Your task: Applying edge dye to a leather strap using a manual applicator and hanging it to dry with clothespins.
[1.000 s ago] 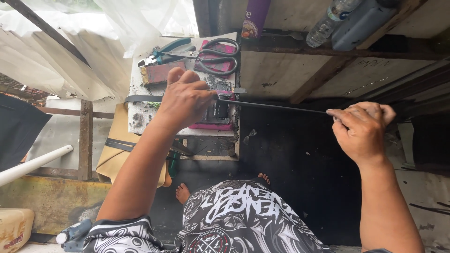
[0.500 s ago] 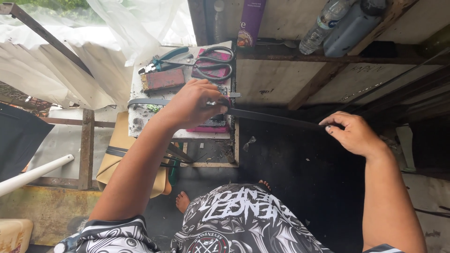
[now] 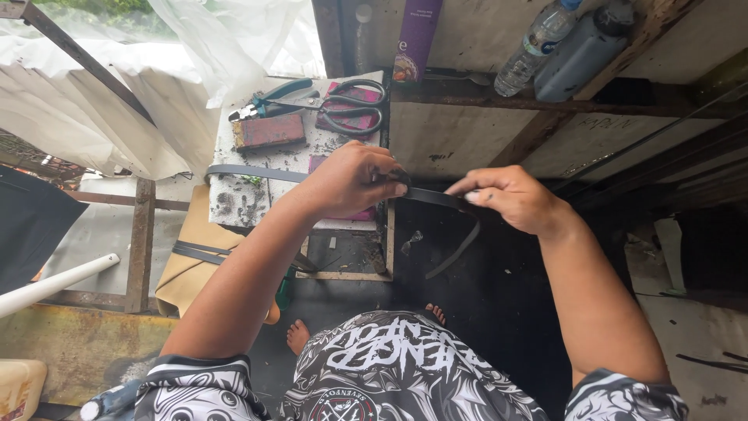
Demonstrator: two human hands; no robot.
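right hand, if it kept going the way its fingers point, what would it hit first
Probably the left hand: the right hand points leftward along the black strap both hands pinch, and only a short stretch of strap separates them.

I see my left hand (image 3: 354, 178) gripping a thin black strip (image 3: 273, 174) at the right edge of a small worktable (image 3: 234, 204), while my right hand (image 3: 510, 195) pinches the strip just beside it, its free end hanging down. Along the worktable's far edge lie pliers (image 3: 265, 97), scissors (image 3: 343, 105) and a reddish block (image 3: 269, 131).
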